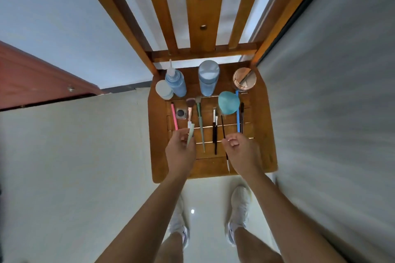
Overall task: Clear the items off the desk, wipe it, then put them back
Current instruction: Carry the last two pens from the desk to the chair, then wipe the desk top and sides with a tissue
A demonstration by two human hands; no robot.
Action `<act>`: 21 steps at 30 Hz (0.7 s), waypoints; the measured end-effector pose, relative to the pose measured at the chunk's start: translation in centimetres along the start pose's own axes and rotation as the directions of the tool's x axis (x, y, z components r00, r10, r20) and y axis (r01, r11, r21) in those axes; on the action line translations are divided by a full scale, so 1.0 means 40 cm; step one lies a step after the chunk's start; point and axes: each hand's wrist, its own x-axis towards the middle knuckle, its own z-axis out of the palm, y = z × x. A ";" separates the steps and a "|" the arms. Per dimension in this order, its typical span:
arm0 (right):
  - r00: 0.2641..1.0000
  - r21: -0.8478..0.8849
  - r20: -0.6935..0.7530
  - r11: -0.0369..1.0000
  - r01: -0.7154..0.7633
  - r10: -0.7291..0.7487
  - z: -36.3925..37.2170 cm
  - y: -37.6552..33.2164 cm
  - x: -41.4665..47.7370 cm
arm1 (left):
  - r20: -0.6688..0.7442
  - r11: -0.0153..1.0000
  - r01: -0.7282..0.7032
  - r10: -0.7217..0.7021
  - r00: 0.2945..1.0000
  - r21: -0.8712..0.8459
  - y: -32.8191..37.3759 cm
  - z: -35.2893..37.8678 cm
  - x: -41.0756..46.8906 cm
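A wooden chair seat (265,134) carries makeup items. My left hand (180,153) grips a pale green handle (190,134) at the seat's front left. My right hand (241,151) pinches a thin black brush (223,128) whose white tip pokes out below the hand. Between the hands lie a green-handled brush (201,126) and black brushes (214,128). A pink pencil (174,116), a small eyeshadow pot (181,113) and a rose-gold brush (189,107) lie at the left. A teal sponge (228,102) and a blue stick (238,113) lie at the right.
Along the seat's back stand a white jar (163,89), a blue nozzle bottle (176,81), a blue capped bottle (208,77) and a rose-gold lidded jar (244,79). The chair's slatted back (196,17) rises behind. A grey wall is at the right. My white shoes (239,209) stand on the tiled floor.
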 end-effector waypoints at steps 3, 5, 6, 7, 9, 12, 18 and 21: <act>0.999 -0.036 -0.026 0.999 -0.020 0.019 0.030 0.037 0.030 | -0.005 0.998 0.059 -0.059 0.998 0.005 -0.025 0.051 0.042; 0.999 -0.043 -0.041 0.999 -0.018 0.016 0.032 0.042 0.044 | -0.011 0.997 0.071 -0.070 0.997 0.014 -0.033 0.064 0.057; 0.999 -0.054 -0.038 0.998 -0.019 0.017 0.029 0.040 0.048 | -0.009 0.998 0.066 -0.066 0.998 0.021 -0.036 0.065 0.058; 0.999 -0.072 -0.028 0.997 -0.021 0.019 0.022 0.035 0.048 | -0.005 0.998 0.055 -0.055 0.998 0.032 -0.038 0.061 0.055; 1.000 -0.113 -0.004 0.993 -0.021 0.021 0.001 0.020 0.042 | 0.007 0.998 0.024 -0.024 1.000 0.066 -0.036 0.042 0.042; 1.000 -0.149 0.006 0.989 0.011 -0.011 -0.059 -0.027 0.015 | 0.014 0.989 -0.054 0.053 0.998 0.137 -0.002 -0.010 0.005; 0.972 -0.179 -0.115 0.967 0.181 -0.204 -0.291 -0.279 -0.099 | -0.067 0.867 -0.348 0.395 0.916 0.356 0.227 -0.214 -0.100; 0.905 -0.244 -0.219 0.918 0.312 -0.366 -0.462 -0.478 -0.179 | -0.144 0.782 -0.453 0.554 0.820 0.429 0.432 -0.364 -0.179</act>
